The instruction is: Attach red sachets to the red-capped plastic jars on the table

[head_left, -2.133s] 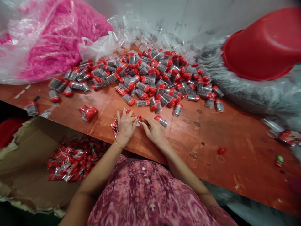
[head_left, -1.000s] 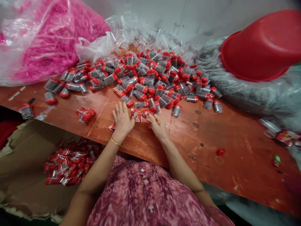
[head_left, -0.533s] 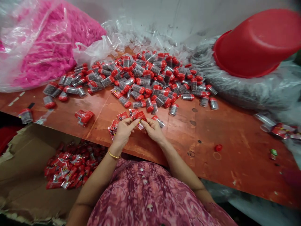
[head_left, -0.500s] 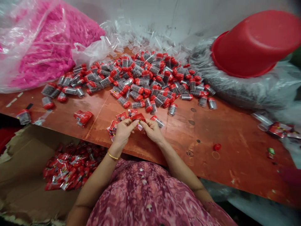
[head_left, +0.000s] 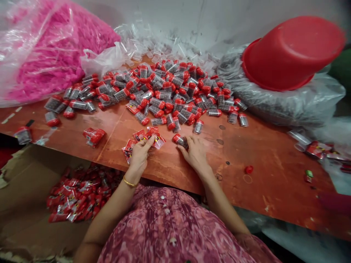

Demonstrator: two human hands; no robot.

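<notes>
Between its thumb and fingers, my left hand (head_left: 140, 154) pinches a small red printed plastic packet (head_left: 159, 141). More flat red packets (head_left: 127, 149) lie on the table just left of and behind that hand. My right hand (head_left: 196, 152) curls its thumb and fingers around the near end of a small clear bottle with a red cap (head_left: 179, 139), which rests on its side and holds dark contents. Behind both hands spreads a big heap of similar red-capped bottles (head_left: 164, 95). A filled red packet (head_left: 94, 136) sits to the left.
Below the red-brown table's edge (head_left: 115, 162), a cardboard box (head_left: 22, 204) holds many filled red packets (head_left: 82, 193). A bag of pink pieces (head_left: 55, 58) stands back left. A red tub (head_left: 290, 54) rests upside down on a bag of dark pieces (head_left: 263, 102). Clear tubes (head_left: 161, 42) lie by the wall.
Both hands were together at the red packet. My right hand has let go and moved right to the red-capped bottle; my left keeps the packet, slightly further left.
</notes>
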